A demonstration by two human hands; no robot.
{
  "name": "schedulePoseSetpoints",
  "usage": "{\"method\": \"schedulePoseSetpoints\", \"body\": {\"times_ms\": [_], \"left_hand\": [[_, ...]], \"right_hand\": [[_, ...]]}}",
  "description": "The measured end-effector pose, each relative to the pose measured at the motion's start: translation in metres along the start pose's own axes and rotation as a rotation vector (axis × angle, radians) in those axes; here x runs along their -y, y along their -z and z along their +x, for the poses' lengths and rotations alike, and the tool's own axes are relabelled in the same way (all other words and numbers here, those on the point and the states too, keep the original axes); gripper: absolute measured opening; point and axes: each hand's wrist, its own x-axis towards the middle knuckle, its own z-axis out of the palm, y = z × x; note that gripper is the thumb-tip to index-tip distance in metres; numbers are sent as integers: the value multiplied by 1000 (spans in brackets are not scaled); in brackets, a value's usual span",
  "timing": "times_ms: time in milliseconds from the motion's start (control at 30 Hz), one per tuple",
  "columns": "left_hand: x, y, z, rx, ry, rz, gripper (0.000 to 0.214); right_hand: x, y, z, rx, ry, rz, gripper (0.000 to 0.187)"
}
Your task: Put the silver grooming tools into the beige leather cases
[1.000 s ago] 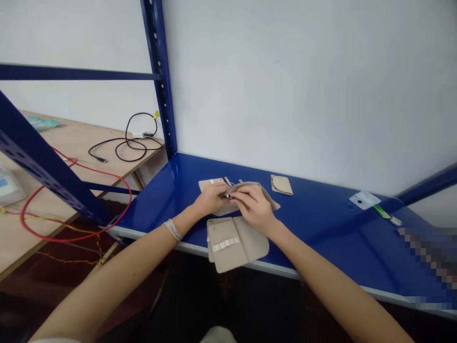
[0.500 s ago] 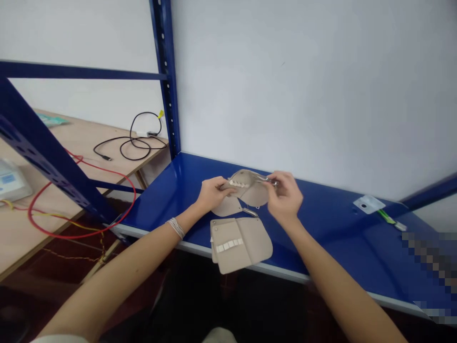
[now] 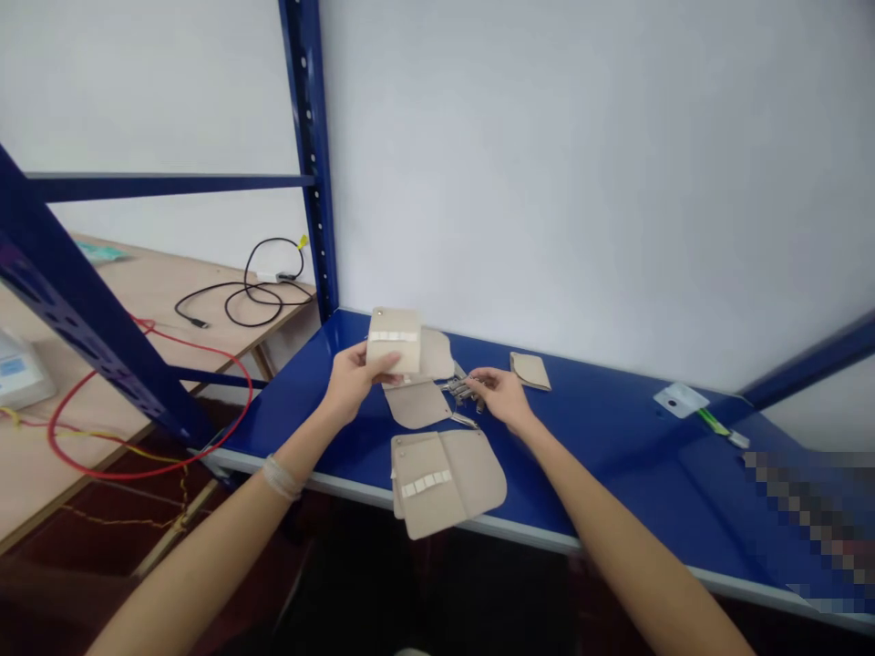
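Note:
My left hand (image 3: 352,384) holds up a small beige leatherette panel (image 3: 393,339) with a white strip across it. My right hand (image 3: 501,398) lies low over the blue shelf, its fingertips at a cluster of small metal parts (image 3: 459,390). Two beige pieces (image 3: 416,404) (image 3: 436,354) lie partly under the raised panel. A short metal clip (image 3: 465,420) rests just below the cluster. In front sits a larger beige folded case (image 3: 444,483) with white tabs, and a small beige flap (image 3: 530,371) lies to the right.
All this lies on a blue steel shelf (image 3: 602,456) with a pale front edge, against a white wall. A blue upright (image 3: 307,155) stands at left. Beyond it, a wooden table (image 3: 170,282) holds black cable and red wire. A white card (image 3: 680,400) lies on the right.
My left hand has raised the beige panel upright. My right hand has dropped from above the shelf to the metal parts, and no longer holds a metal piece up.

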Motion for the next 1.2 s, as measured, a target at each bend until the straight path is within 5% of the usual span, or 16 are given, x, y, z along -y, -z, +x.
{"method": "schedulePoseSetpoints", "body": {"times_ms": [200, 367, 500, 700, 833, 967, 1067, 1133, 1200], "left_hand": [[-10, 26, -42, 50, 291, 42, 34], [-14, 25, -66, 29, 460, 62, 41], [-17, 12, -88, 75, 469, 52, 47], [2, -14, -113, 274, 495, 145, 64], [6, -24, -118, 389, 473, 330, 70], [-8, -13, -129, 393, 215, 839, 50], [-10, 8, -142, 220, 55, 1235, 35], [-3, 22, -151, 121, 91, 1275, 40], [8, 32, -157, 178, 294, 1102, 49]], "right_hand": [[-1, -4, -1, -109, 62, -213, 32], [19, 3, -4, -145, 134, -326, 31], [41, 13, -40, 25, 150, -300, 27], [48, 14, -120, -43, -57, -525, 49], [60, -4, -136, -5, -148, -600, 59], [78, -27, -139, -47, -281, -666, 60], [86, -38, -145, -73, -369, -656, 63], [89, -41, -150, -83, -417, -634, 63], [90, -44, -153, -91, -444, -605, 60]]}}
